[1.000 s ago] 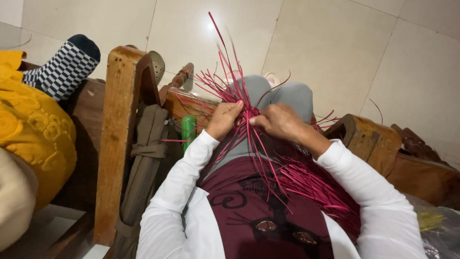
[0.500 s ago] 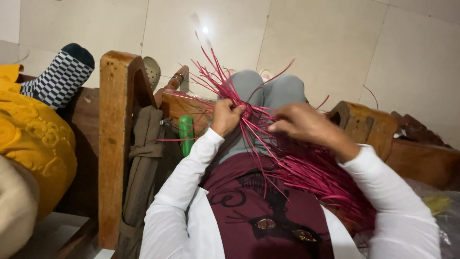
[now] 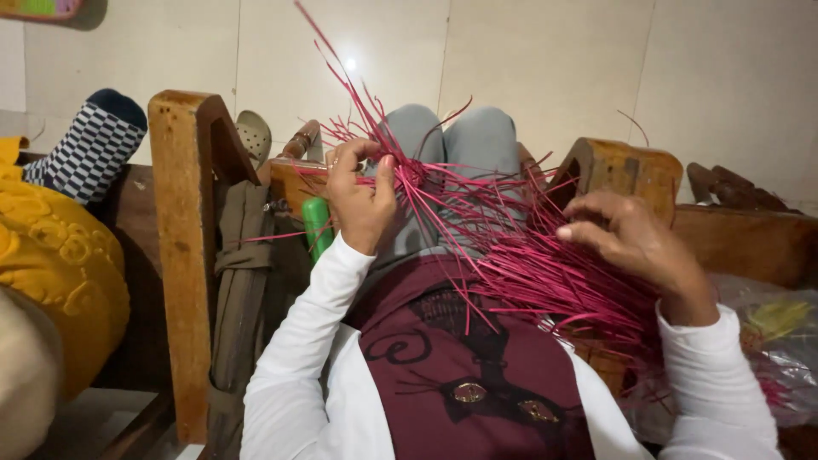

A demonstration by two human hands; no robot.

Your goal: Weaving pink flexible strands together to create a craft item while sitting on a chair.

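A bundle of thin magenta strips (image 3: 511, 255) fans across my lap, over my grey trousers (image 3: 460, 153) and dark maroon top. My left hand (image 3: 360, 198) pinches the gathered ends of the strips near my knees, with several strips sticking up past it. My right hand (image 3: 635, 243) hovers over the loose strips at the right, fingers curled and spread, thumb out, touching the strands but not clearly gripping one.
A wooden chair arm post (image 3: 183, 247) stands at my left with an olive strap (image 3: 243, 281) hanging beside it and a green object (image 3: 317, 226) by my thigh. Another person in yellow (image 3: 51, 273) with a checked sock (image 3: 89, 149) sits left. A plastic bag (image 3: 767, 341) lies at the right.
My right hand has pulled away from my left hand, sliding rightward and toward me along the strips. My left hand keeps its hold near my knees.
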